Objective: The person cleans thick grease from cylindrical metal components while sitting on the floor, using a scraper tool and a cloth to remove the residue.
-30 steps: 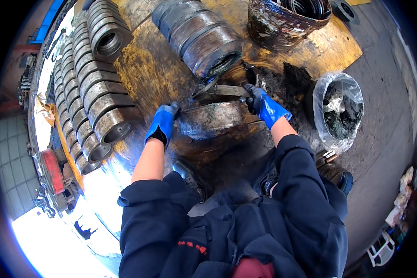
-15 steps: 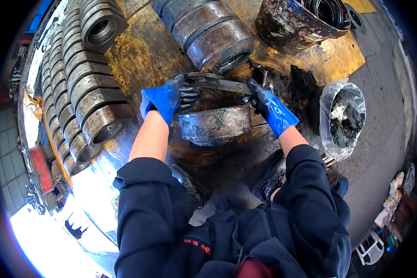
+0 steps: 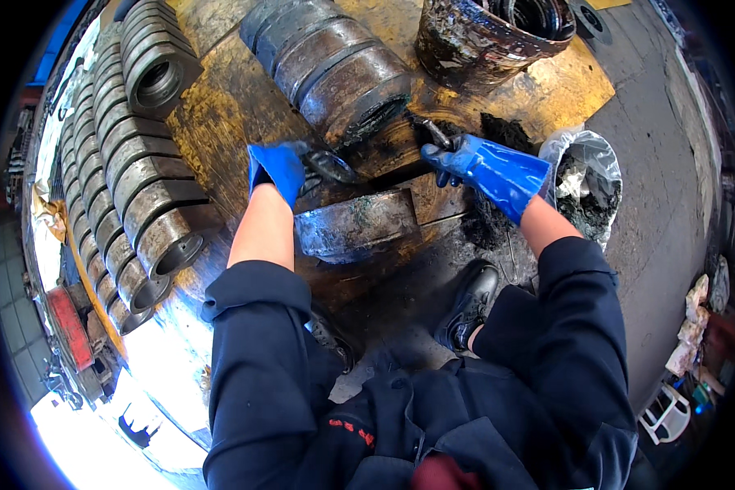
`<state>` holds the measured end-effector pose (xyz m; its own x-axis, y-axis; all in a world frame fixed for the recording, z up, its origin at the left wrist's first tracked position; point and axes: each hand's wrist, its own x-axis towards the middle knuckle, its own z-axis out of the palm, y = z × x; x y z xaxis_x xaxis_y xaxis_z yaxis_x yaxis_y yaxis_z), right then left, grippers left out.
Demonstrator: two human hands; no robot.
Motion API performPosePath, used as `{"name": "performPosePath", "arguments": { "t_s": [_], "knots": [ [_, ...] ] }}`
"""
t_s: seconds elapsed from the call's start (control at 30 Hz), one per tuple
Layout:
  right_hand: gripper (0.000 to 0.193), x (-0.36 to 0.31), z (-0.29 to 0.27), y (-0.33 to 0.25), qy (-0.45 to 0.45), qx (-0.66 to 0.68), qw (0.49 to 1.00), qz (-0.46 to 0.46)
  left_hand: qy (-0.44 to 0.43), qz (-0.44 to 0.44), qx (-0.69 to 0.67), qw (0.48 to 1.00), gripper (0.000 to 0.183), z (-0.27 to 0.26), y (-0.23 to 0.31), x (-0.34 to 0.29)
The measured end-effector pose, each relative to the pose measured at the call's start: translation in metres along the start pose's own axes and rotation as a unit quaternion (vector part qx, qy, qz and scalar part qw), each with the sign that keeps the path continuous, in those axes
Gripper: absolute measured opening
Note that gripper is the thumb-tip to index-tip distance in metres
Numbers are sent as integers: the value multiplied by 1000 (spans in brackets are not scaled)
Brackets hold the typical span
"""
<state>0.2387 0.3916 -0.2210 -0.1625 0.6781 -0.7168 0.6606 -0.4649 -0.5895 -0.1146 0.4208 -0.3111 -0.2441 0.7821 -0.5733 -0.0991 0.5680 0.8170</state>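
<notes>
My left hand point(image 3: 306, 167), in a blue glove with blackened fingers, is closed above the left side of a thick metal ring point(image 3: 355, 224). A dark, glossy curved shape shows at its fingers, and I cannot make out what it is. My right hand point(image 3: 456, 159), gloved likewise, is wrapped round a slim hand tool with a metal shaft point(image 3: 438, 133). The tool points up and left, towards the open end of a grooved steel cylinder point(image 3: 335, 73). The tool's tip is dark and hard to tell from the greasy surface behind it.
Rows of metal rings point(image 3: 155, 188) lie along the left. A grimy drum point(image 3: 494, 45) stands at the far right. Beside my right forearm is a plastic-lined bin point(image 3: 588, 184) with black waste. Black sludge point(image 3: 488, 220) lies below my right hand; my shoes point(image 3: 469, 302) are close to the ring.
My right hand has let go of the flat curved metal piece that both hands held, and has taken hold of the slim tool. The whole view has shifted a little.
</notes>
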Motion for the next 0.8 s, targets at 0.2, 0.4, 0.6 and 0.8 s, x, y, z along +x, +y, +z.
{"name": "performPosePath", "arguments": {
  "t_s": [0.2,0.4,0.6,0.8],
  "knots": [
    [31,-76,-51,-4,29,95,995,24,-44,-68,-7,997,25,-25,62,-109],
    [40,-228,-35,-52,-112,447,880,-118,-48,-45,-48,997,24,-88,117,-181],
    [34,-274,41,-37,-173,551,814,-64,-142,38,-19,989,29,-68,131,-281],
    [20,-261,73,-36,-99,582,807,-38,-81,0,-104,991,29,-48,93,-279]
  ]
}}
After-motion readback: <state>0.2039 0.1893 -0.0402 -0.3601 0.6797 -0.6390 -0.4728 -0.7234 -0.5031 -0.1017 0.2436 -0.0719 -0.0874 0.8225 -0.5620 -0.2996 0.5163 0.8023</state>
